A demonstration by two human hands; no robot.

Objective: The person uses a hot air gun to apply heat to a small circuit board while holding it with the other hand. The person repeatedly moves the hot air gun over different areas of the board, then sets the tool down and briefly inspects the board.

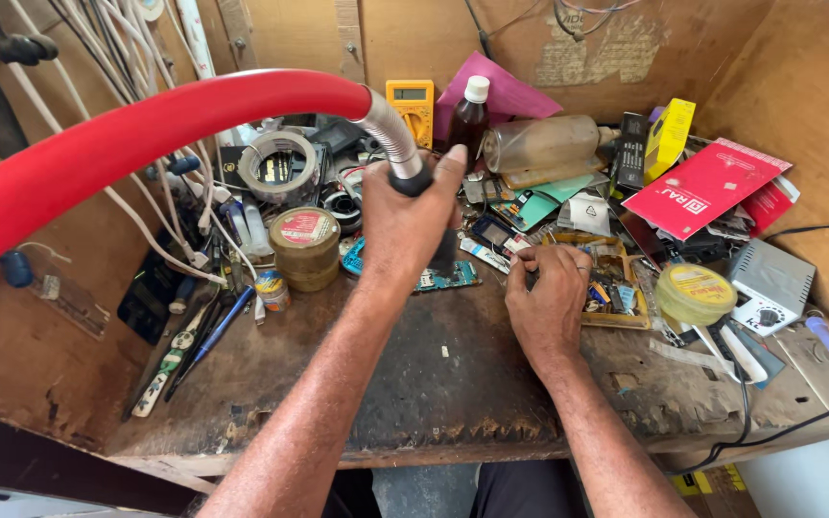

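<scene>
I see red flat package (702, 187) upper right, yellow round tin (695, 293) at right | my left hand (405, 225) fingers closed around hose nozzle (397, 149), centre, long axis slanting down-right | right hand (547, 297) fingers curled, resting on worktop (434, 384), hold unclear.

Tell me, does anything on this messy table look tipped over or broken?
Yes. The cloudy plastic bottle lies on its side at the back, beside the upright brown bottle. The wooden tabletop's front edge is chipped and worn. The left hand grips a silver hose nozzle.
</scene>
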